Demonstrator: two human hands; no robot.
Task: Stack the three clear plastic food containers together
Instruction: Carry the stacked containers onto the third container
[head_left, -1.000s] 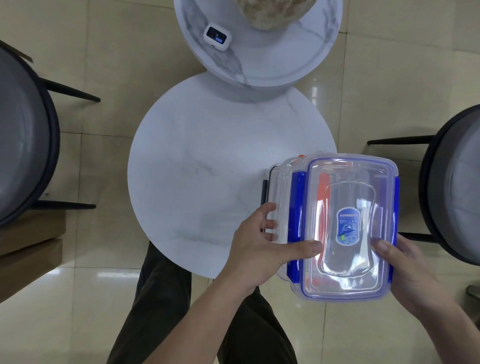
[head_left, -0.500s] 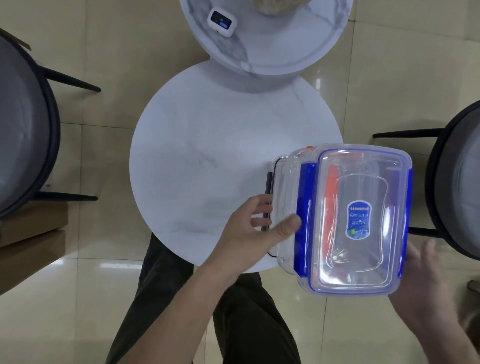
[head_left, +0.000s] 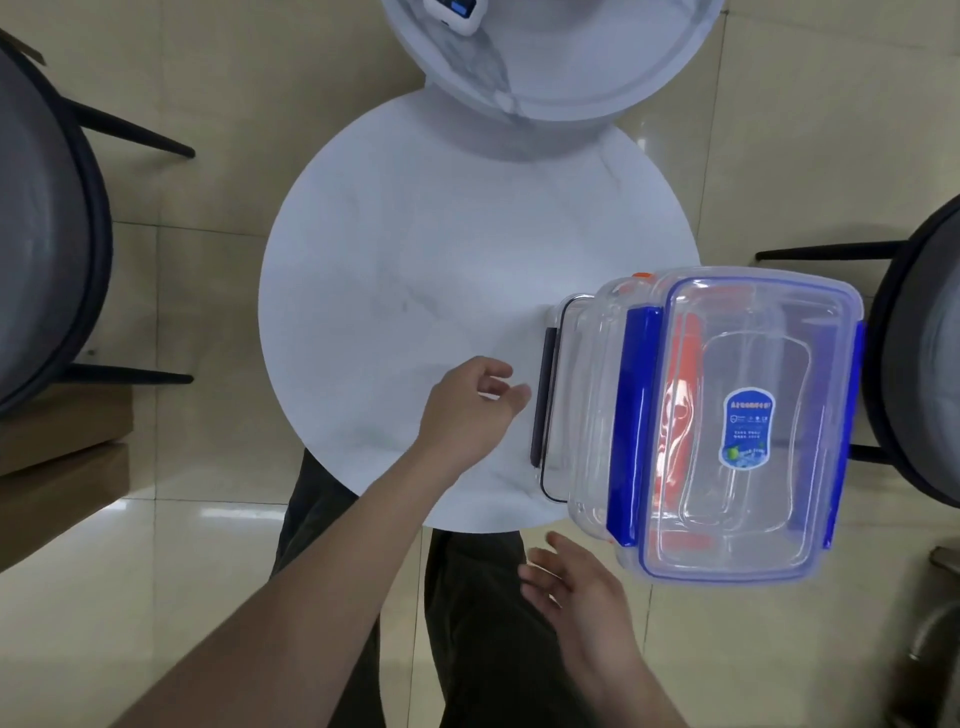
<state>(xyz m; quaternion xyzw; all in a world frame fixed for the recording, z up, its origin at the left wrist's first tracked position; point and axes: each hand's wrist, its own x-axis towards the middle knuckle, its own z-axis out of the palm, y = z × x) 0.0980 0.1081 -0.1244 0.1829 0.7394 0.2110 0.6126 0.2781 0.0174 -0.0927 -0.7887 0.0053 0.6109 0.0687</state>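
— What has changed?
— Both my hands have let go. My left hand (head_left: 467, 410) is open just left of the stacked containers (head_left: 717, 421); my right hand (head_left: 582, 597) is open below them.
— Where's the stack?
— At the surface's (head_left: 415, 260) right edge.
— Any writing?
— A blue label (head_left: 746, 428), unreadable.

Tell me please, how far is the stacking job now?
Done, it seems: the blue-clipped container sits on top, the orange-clipped one under it, the dark-clipped one lowest, on the white round table. In hand: nothing; left hand and right hand are open, off the stack. Left: nothing visible.
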